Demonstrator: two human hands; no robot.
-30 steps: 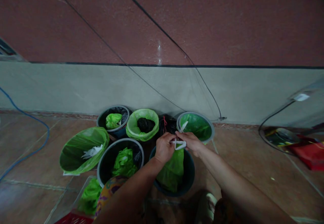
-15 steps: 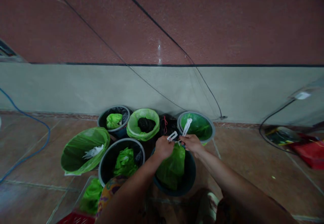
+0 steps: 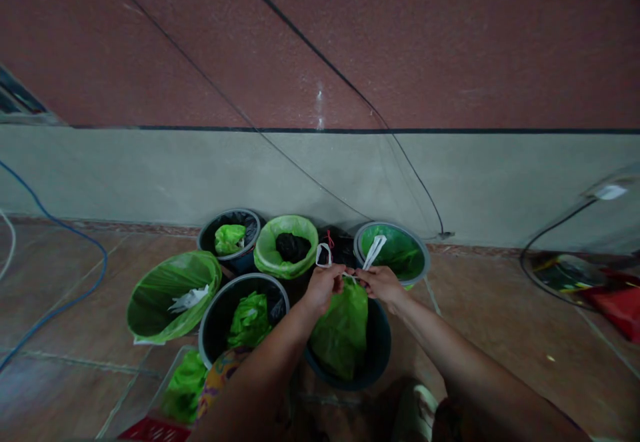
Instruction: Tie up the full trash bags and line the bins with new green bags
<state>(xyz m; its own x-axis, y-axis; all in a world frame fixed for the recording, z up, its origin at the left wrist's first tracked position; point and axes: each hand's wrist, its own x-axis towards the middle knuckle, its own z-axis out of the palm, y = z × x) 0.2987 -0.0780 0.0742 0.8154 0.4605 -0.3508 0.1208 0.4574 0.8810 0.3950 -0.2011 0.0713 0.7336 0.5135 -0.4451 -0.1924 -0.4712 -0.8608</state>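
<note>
A green plastic bag (image 3: 343, 329) stands gathered at its neck inside a dark bin (image 3: 377, 345) in front of me. White tie string (image 3: 375, 251) runs across the neck, with a loop above each hand. My left hand (image 3: 324, 287) is closed on the string at the left of the neck. Close by on the right, my right hand (image 3: 381, 285) pinches the string too, fingertips almost meeting the left ones. Whether a knot lies between the fingers is hidden.
Around it stand a green-lined bin (image 3: 285, 245), a grey-rimmed bin (image 3: 417, 255), a dark bin (image 3: 205, 322) with green plastic, and a tilted green-lined bin (image 3: 150, 302). A blue hose (image 3: 103, 262) lies left. Red material (image 3: 615, 305) lies at right, near a black cable (image 3: 525, 249).
The left string loop now stands up more open above my left hand. Both hands stay at the bag's neck, fingertips closer together. The whole view has shifted slightly.
</note>
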